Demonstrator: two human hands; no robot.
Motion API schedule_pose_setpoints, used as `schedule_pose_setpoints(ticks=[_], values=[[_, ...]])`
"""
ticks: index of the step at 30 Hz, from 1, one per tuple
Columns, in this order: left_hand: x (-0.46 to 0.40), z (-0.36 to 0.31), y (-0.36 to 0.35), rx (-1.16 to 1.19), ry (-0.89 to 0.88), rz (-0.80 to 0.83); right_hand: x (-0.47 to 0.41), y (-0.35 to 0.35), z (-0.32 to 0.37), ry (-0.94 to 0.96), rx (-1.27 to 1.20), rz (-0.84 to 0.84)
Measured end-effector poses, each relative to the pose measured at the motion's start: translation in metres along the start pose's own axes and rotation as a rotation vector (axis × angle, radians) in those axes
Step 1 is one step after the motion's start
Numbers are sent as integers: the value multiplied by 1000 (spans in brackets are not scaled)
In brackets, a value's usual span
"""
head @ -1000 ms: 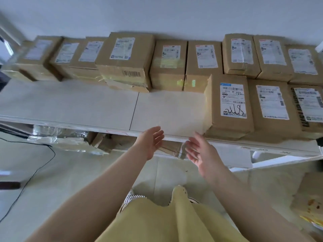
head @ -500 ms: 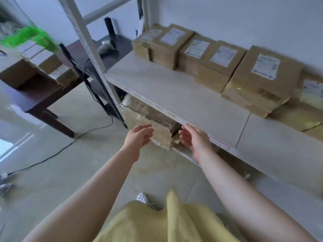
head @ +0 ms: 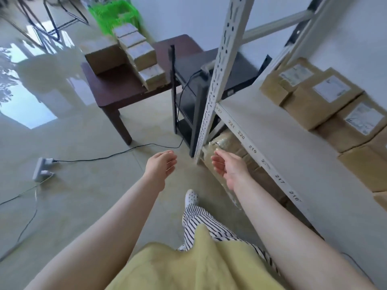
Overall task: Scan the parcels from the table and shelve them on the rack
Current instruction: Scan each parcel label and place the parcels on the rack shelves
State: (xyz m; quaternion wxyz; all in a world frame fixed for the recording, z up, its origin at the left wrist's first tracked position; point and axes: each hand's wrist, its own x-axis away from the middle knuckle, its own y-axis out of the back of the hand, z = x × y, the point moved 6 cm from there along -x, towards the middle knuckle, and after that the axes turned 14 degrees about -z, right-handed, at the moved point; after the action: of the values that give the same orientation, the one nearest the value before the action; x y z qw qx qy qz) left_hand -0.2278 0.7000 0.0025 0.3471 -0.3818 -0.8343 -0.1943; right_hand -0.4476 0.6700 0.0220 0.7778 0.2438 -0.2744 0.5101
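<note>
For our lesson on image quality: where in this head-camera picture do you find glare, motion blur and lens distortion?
Head view: window glare washes out the glossy floor at left; the green basket and the parcels on the brown table are smeared by motion blur; the rack upright leans, a wide-angle effect; both hands stay fairly sharp.

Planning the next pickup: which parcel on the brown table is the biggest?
The big plain box at the table's far left; the others form a row of small parcels.

left hand [head: 160, 165]: fingers loosely curled, empty | right hand [head: 228, 166]: same
</note>
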Motion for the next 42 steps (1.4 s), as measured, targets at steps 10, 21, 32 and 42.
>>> schedule_pose_setpoints(ticks=[10, 21, 32, 42], values=[[-123, -125, -28, -21, -50, -24, -83, -183, 68, -38, 99, 82], [-270, -261, 11, 60, -20, -100, -131, -364, 129, -96, 182, 115], [-455, -442, 104, -109, -94, -132, -161, -600, 145, -193, 200, 100], [-605, -521, 90, -518, -294, -168, -235, -725, 149, -204, 280, 87]])
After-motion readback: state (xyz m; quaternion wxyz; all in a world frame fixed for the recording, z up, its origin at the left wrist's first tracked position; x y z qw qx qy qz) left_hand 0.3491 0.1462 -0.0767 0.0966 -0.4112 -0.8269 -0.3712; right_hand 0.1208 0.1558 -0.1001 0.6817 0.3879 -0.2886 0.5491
